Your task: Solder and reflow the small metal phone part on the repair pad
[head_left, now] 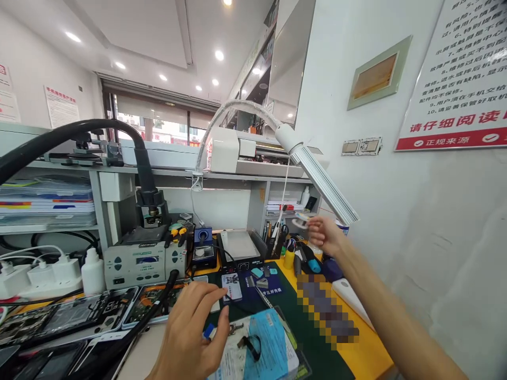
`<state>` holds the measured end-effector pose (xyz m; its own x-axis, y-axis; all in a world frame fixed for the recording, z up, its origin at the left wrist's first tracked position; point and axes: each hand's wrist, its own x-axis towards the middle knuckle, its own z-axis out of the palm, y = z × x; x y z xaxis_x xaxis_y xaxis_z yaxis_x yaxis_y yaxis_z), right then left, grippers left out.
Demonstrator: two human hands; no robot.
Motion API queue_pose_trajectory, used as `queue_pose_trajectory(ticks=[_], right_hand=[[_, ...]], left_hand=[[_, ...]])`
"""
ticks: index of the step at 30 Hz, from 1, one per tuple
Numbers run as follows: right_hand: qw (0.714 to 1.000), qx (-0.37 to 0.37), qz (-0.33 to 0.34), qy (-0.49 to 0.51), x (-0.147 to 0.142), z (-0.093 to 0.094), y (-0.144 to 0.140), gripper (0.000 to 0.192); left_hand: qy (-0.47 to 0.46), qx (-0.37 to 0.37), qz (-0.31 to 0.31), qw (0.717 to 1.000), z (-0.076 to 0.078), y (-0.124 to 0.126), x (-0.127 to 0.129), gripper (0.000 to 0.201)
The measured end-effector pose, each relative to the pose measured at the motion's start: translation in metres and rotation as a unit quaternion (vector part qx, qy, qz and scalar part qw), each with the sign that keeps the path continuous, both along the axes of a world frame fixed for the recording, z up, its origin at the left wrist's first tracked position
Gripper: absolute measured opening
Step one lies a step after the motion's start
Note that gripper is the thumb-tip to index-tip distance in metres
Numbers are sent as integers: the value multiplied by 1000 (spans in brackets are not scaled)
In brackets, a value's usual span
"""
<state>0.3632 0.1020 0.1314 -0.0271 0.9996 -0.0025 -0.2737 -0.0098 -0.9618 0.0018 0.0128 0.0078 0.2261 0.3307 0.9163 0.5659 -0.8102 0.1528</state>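
Toward the table's [376, 348] near edge, the blue-and-white package [275, 343] has a glossy, plastic-like surface. The green mat [304, 338] looks matt, the tweezers [264, 298] shiny metal. Toward the far edge, the squeeze bottle [92, 274] appears smooth plastic, the rework station's casing [137, 274] matt.

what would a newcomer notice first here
Probably the long white ribbed lamp, slanting above the right hand, which holds a small whitish disc-shaped item. At far left, a thick black tube arches downward. Low in the middle, the left hand hangs beside a blue-and-white printed packet.
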Motion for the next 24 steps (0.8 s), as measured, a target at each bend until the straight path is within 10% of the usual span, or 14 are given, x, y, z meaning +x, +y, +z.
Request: queue_pose_trajectory(ticks=[5, 11, 24], right_hand=[[974, -126, 182, 43, -67, -58, -20, 24], [910, -194, 357, 85, -139, -73, -25, 28], [892, -228, 379, 92, -146, -94, -39, 32]], left_hand=[[-25, -131, -19, 991, -3, -1, 2, 43], [-40, -174, 1, 984, 4, -3, -2, 61], [26, -104, -45, 993, 4, 0, 1, 36]])
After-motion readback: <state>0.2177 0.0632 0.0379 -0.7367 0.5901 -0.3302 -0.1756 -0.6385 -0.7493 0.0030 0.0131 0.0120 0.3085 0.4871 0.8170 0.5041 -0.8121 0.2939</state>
